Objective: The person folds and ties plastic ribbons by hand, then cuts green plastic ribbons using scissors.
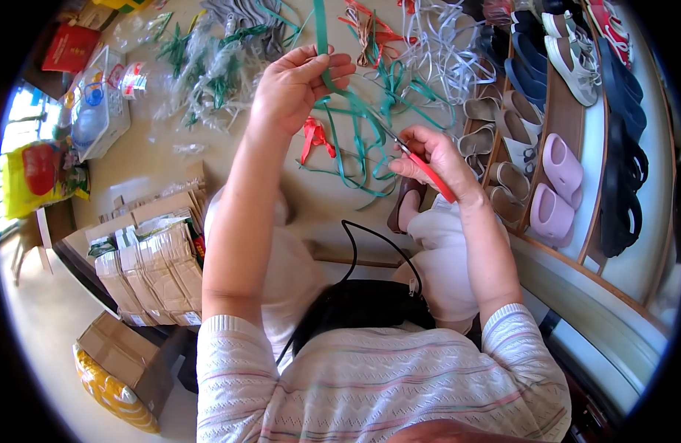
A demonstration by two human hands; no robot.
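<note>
My left hand (295, 83) pinches a green ribbon (321, 28) between thumb and fingers, and the strip runs up out of the top of the view. Below the pinch the ribbon trails right toward the scissors. In my right hand (435, 159) are scissors with red handles (431, 177), blades pointing up and left at the ribbon. Whether the blades touch it I cannot tell. On the floor under my hands lie loose green ribbons (355, 151) and a red ribbon bow (315, 139).
White ribbons (451, 48) and a heap of clear plastic with green strips (215, 74) cover the floor ahead. A shoe rack (569, 140) stands at the right. Cardboard boxes (152, 269) and a white plastic basket (100, 103) are at the left. A black bag (359, 306) rests on my lap.
</note>
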